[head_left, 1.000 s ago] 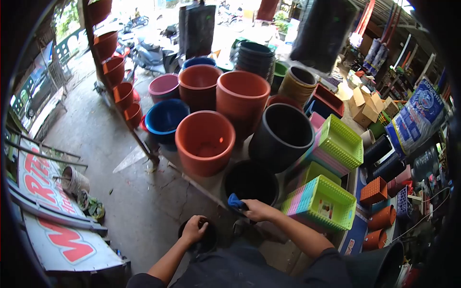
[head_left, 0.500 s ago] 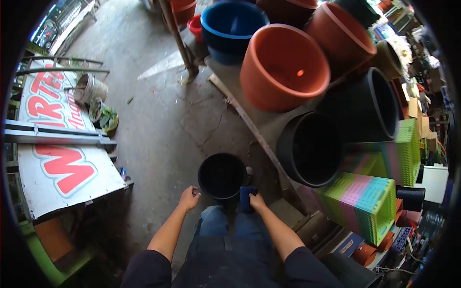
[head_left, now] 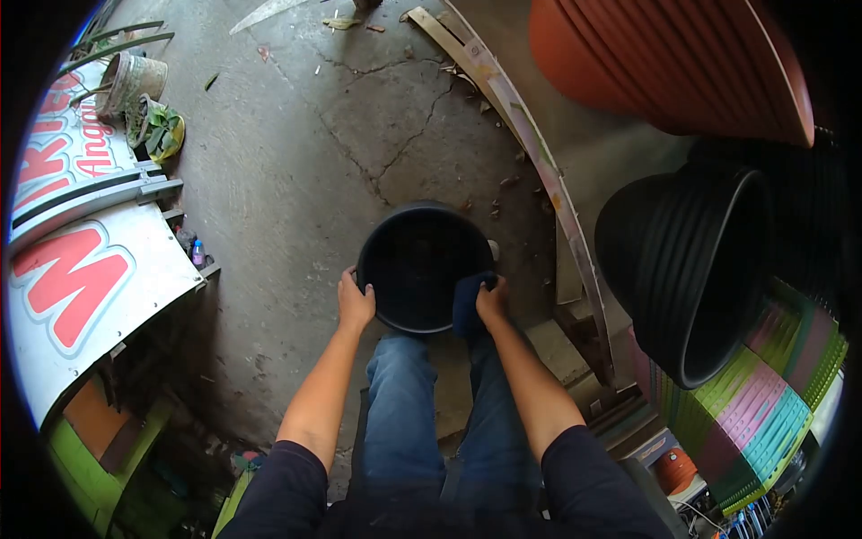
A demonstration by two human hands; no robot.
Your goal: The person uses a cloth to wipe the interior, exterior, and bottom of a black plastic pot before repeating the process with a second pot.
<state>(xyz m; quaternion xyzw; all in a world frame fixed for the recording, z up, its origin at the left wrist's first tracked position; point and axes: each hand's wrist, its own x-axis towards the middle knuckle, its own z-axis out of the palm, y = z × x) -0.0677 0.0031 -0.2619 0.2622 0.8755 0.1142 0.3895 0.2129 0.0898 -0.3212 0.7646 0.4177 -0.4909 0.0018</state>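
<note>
A round black plant pot point(head_left: 422, 235) stands in front of my knees, its dark opening facing up. At its left rim is my left hand point(head_left: 356, 304), with the fingers along the outer side and the thumb near the edge. My right hand point(head_left: 491, 301) grips a dark blue cloth point(head_left: 468, 305) at the pot's right rim. Part of the cloth hangs over the rim, and the fingers behind it are partly hidden. The inside of the pot is too dark to make out.
Stacked black pots point(head_left: 664, 260) lie tilted at right, below stacked terracotta-coloured pots point(head_left: 655, 63). Colourful plastic baskets point(head_left: 736, 413) are at lower right. A wooden strip point(head_left: 548, 171) edges the cracked concrete floor point(head_left: 287, 180). At left are a lettered sign point(head_left: 153, 305) and potted plants point(head_left: 162, 133).
My view has tipped down and closer to the black pot. My left hand has moved from beside the pot onto its rim. The blue cloth in my right hand now lies against the rim.
</note>
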